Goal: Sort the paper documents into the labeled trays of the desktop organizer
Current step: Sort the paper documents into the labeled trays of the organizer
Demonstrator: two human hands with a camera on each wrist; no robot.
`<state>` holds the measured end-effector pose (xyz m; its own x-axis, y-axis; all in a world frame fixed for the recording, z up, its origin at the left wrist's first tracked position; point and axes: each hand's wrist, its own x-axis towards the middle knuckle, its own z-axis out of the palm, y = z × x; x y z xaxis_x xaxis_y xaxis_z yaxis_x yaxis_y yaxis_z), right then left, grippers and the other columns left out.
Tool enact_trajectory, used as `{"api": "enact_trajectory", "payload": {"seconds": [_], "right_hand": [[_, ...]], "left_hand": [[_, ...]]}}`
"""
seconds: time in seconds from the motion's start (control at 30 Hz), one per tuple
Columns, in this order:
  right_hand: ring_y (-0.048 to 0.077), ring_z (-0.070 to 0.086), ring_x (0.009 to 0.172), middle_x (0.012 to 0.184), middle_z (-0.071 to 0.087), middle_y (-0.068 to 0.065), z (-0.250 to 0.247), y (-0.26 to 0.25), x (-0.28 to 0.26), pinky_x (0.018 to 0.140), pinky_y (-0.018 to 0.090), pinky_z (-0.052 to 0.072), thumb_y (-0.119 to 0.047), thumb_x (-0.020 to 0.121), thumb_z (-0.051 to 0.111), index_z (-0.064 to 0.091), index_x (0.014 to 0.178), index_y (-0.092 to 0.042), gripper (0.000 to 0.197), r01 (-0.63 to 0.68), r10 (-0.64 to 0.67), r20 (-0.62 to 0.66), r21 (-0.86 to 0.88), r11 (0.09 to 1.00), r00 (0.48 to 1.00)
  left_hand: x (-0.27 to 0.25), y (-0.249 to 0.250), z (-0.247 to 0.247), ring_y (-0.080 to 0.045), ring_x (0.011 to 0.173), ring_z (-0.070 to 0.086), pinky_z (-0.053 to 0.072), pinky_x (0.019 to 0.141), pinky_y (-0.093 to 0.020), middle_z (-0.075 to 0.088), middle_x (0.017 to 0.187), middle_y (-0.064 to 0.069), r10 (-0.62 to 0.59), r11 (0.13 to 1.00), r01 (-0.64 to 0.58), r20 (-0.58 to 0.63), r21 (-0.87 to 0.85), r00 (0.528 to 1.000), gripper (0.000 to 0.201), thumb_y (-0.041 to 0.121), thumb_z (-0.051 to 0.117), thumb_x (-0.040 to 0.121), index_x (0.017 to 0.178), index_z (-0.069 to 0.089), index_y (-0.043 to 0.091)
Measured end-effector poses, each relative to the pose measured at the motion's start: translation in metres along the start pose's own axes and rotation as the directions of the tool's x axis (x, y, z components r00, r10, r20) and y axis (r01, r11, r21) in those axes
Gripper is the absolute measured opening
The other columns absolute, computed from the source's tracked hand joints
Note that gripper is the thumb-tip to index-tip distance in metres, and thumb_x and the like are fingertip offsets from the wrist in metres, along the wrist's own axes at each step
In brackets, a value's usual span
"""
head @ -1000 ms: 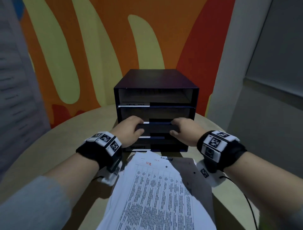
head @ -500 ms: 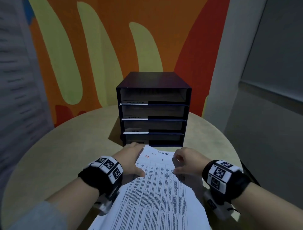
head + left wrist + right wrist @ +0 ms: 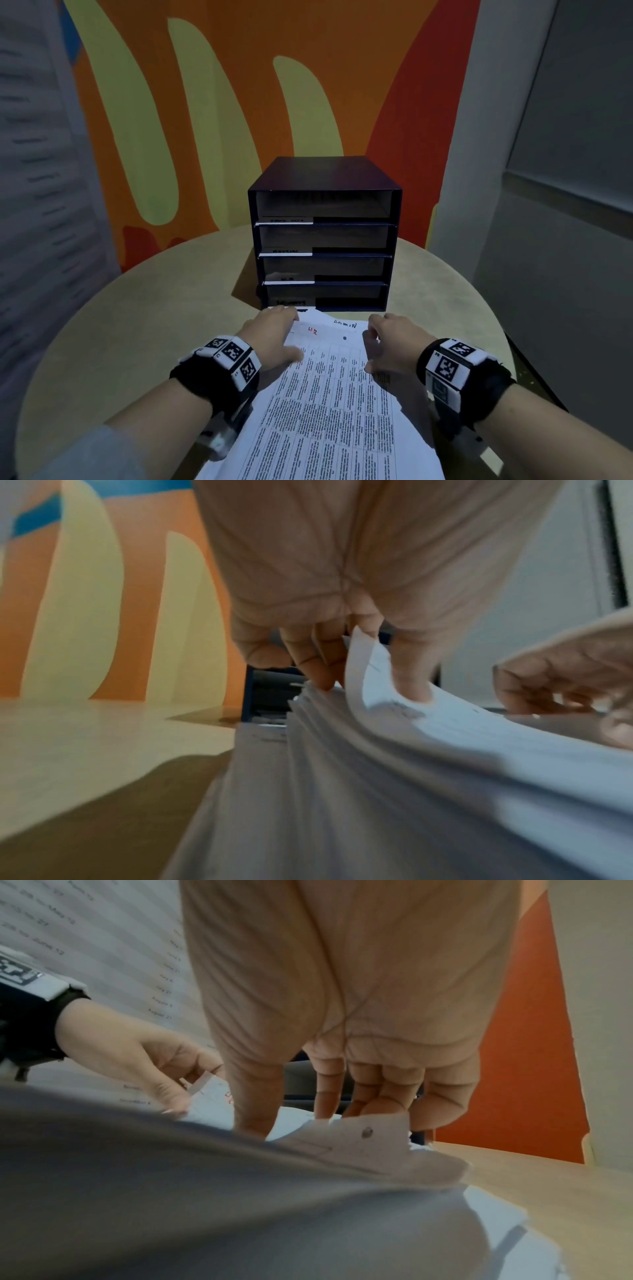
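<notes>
Paper documents (image 3: pixel 329 404) stacked on the round table (image 3: pixel 137 329), just near of the dark organizer (image 3: pixel 325 236).
Left hand (image 3: pixel 274 337) pinches the top sheet's far-left corner; right hand (image 3: pixel 390 346), fingers curled, presses thumb on the stack's right edge.

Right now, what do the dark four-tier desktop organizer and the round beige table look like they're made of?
The dark four-tier desktop organizer: probably rigid board or plastic, matte navy-black; thin flat walls, no shine. The round beige table: likely laminate or painted wood, smooth satin; even colour, faint sheen, no visible grain.

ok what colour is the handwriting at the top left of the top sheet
Red, clearest in the head view.
</notes>
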<state>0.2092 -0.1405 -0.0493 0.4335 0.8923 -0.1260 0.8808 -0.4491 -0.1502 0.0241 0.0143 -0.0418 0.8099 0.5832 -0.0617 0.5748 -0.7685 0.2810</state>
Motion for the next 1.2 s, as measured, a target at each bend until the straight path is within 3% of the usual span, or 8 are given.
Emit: {"api": "enact_trajectory", "payload": {"seconds": [0.1, 0.27, 0.47, 0.63, 0.73, 0.8, 1.07, 1.2], "right_hand": [[0.020, 0.052, 0.097, 0.107, 0.052, -0.002, -0.001, 0.006, -0.003, 0.085, 0.035, 0.049, -0.051, 0.071, 0.076, 0.046, 0.099, -0.024, 0.049, -0.029, 0.029, -0.031, 0.021, 0.999, 0.999], [0.020, 0.055, 0.083, 0.098, 0.051, 0.001, -0.009, 0.022, -0.007, 0.070, 0.027, 0.043, -0.029, 0.082, 0.070, 0.059, 0.089, -0.015, 0.019, -0.061, 0.107, -0.137, 0.305, 0.950, 0.985], [0.018, 0.054, 0.056, 0.061, 0.055, 0.005, -0.012, 0.026, -0.012, 0.054, 0.030, 0.047, -0.003, 0.084, 0.067, 0.049, 0.073, -0.012, 0.023, 0.052, 0.181, -0.183, 0.829, 0.556, 0.966], [0.023, 0.058, 0.064, 0.069, 0.057, 0.010, -0.001, 0.024, -0.010, 0.057, 0.033, 0.046, 0.003, 0.081, 0.070, 0.051, 0.097, -0.012, 0.029, 0.027, 0.235, -0.143, 0.900, 0.436, 0.961], [0.029, 0.066, 0.075, 0.083, 0.067, 0.016, 0.009, 0.029, -0.006, 0.066, 0.040, 0.053, -0.002, 0.084, 0.067, 0.059, 0.097, -0.010, 0.017, -0.045, 0.243, -0.089, 0.866, 0.498, 0.966], [0.030, 0.067, 0.081, 0.088, 0.070, 0.015, 0.012, 0.031, -0.005, 0.077, 0.044, 0.055, -0.006, 0.084, 0.066, 0.059, 0.091, -0.007, 0.010, -0.088, 0.226, -0.045, 0.835, 0.543, 0.973], [0.025, 0.063, 0.090, 0.093, 0.066, 0.006, 0.013, 0.025, -0.004, 0.087, 0.038, 0.051, -0.015, 0.090, 0.059, 0.054, 0.093, -0.014, 0.005, -0.188, 0.177, 0.079, 0.618, 0.764, 0.981], [0.024, 0.061, 0.094, 0.099, 0.063, 0.007, 0.008, 0.020, -0.003, 0.088, 0.036, 0.049, -0.014, 0.093, 0.051, 0.054, 0.100, -0.013, 0.007, -0.219, 0.213, 0.081, 0.590, 0.777, 0.974]], "left_hand": [[-0.006, -0.014, -0.009, -0.014, 0.076, 0.060, 0.043, 0.062, -0.024, 0.059, 0.079, 0.007, -0.005, 0.977, -0.015, -0.093, -0.211, 0.996, 0.015, 0.024, 0.057, 0.095, 0.081, 0.054, 0.023], [-0.016, -0.035, -0.024, -0.009, 0.073, 0.064, 0.047, 0.061, -0.022, 0.067, 0.081, 0.003, -0.049, 0.917, -0.017, -0.156, -0.398, 0.987, 0.015, 0.025, 0.054, 0.097, 0.083, 0.059, 0.021], [-0.024, -0.035, -0.026, -0.007, 0.067, 0.061, 0.045, 0.066, -0.029, 0.066, 0.069, 0.012, -0.090, 0.788, -0.022, -0.150, -0.616, 0.985, 0.017, 0.023, 0.049, 0.101, 0.085, 0.054, 0.019], [-0.029, -0.029, -0.020, -0.014, 0.075, 0.068, 0.050, 0.066, -0.028, 0.070, 0.091, -0.003, -0.143, 0.703, 0.033, -0.096, -0.711, 0.985, 0.014, 0.025, 0.045, 0.102, 0.102, 0.052, 0.013], [-0.030, -0.031, -0.012, -0.012, 0.098, 0.068, 0.057, 0.081, -0.033, 0.067, 0.116, 0.001, -0.116, 0.662, 0.114, 0.050, -0.740, 0.992, 0.026, 0.020, 0.056, 0.097, 0.122, 0.046, 0.021], [-0.031, -0.033, -0.008, -0.014, 0.108, 0.064, 0.054, 0.092, -0.041, 0.063, 0.123, 0.004, -0.087, 0.748, 0.146, 0.122, -0.647, 0.989, 0.048, 0.019, 0.063, 0.092, 0.131, 0.036, 0.030], [-0.035, -0.024, -0.009, -0.020, 0.103, 0.063, 0.055, 0.087, -0.038, 0.062, 0.112, -0.002, -0.122, 0.810, 0.250, 0.265, -0.530, 0.956, 0.061, 0.008, 0.065, 0.085, 0.131, 0.031, 0.029], [-0.040, -0.020, -0.013, -0.024, 0.100, 0.068, 0.057, 0.086, -0.047, 0.066, 0.113, -0.005, -0.118, 0.845, 0.247, 0.286, -0.473, 0.951, 0.079, 0.010, 0.063, 0.076, 0.135, 0.022, 0.045]]}}
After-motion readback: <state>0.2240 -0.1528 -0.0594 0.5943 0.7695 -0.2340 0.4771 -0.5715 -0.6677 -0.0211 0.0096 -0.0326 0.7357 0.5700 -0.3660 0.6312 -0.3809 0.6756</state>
